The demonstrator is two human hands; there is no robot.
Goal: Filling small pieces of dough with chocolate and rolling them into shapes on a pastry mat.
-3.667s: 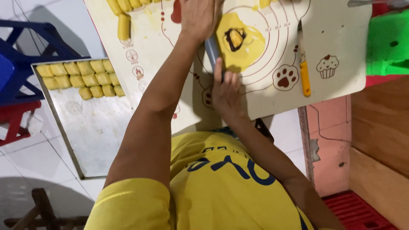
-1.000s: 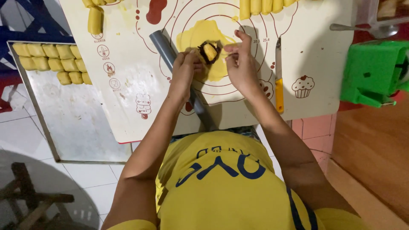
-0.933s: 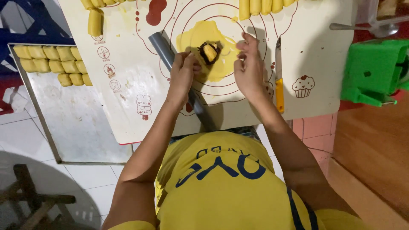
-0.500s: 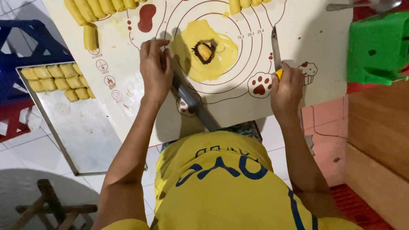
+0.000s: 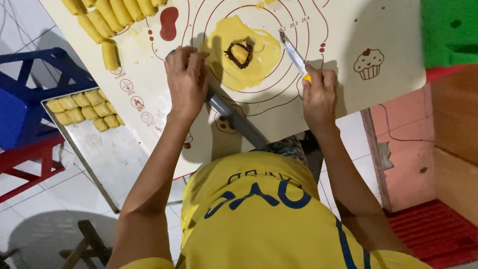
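A thin yellow dough sheet (image 5: 259,67) lies on the printed baking mat (image 5: 388,99), with a dark filling and a yellow piece (image 5: 240,52) at its middle. My left hand (image 5: 186,82) lies over the upper end of a grey metal rolling pin (image 5: 238,123), just left of the dough, fingers curled on it. My right hand (image 5: 319,97) grips the yellow handle of a knife (image 5: 293,52). The blade points up-left and its tip reaches the dough's right edge.
Several rolled yellow pastries (image 5: 107,15) lie at the mat's upper left. A metal tray (image 5: 114,159) at the left holds more small yellow pieces (image 5: 84,109). A blue stool (image 5: 20,109) stands at the far left, a green box (image 5: 448,30) at the upper right.
Both hands left the filling at the dough's middle. My left hand moved onto the rolling pin. My right hand picked up the knife and brought its blade to the dough's edge.
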